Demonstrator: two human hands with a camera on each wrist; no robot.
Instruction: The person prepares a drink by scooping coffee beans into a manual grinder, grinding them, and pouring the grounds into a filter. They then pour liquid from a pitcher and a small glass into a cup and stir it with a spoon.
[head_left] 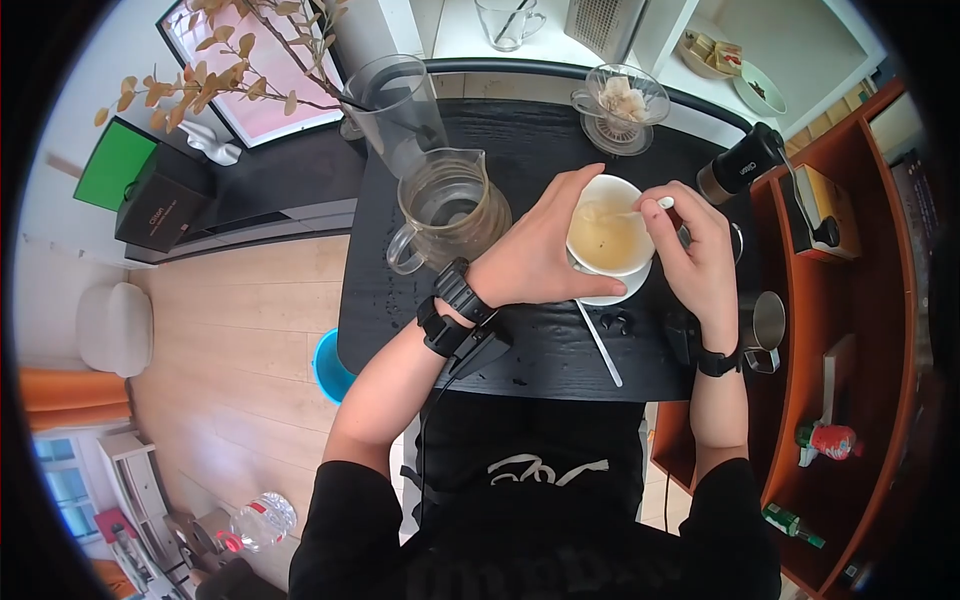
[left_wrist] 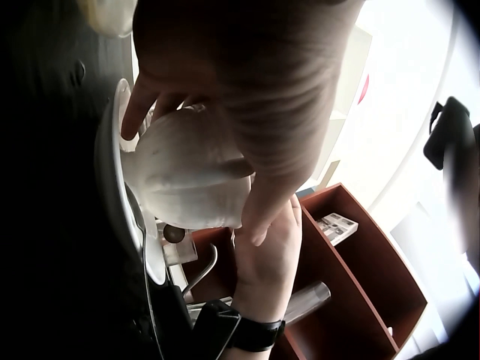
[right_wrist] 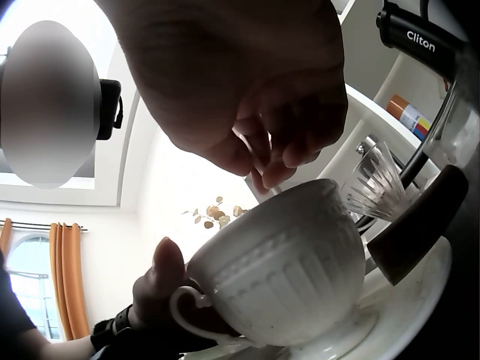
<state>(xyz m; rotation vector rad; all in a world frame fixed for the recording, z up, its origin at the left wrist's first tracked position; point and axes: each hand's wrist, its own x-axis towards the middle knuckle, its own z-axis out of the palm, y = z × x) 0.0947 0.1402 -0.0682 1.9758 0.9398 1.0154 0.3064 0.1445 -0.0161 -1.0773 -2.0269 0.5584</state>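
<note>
A white cup of cloudy yellowish liquid stands on a white saucer. My left hand spans the cup, fingers on its far side and thumb at its near side; the left wrist view shows this hand around the fluted cup. My right hand pinches a thin white-ended utensil whose other end dips into the liquid. From the right wrist, my right hand is above the rim of the cup. A white spoon handle extends from the saucer toward me.
Left of the cup are a glass pitcher and a tall glass vase. Behind it stands a glass dripper with a used filter. A black grinder and a metal jug are at the right, beside a reddish-brown shelf.
</note>
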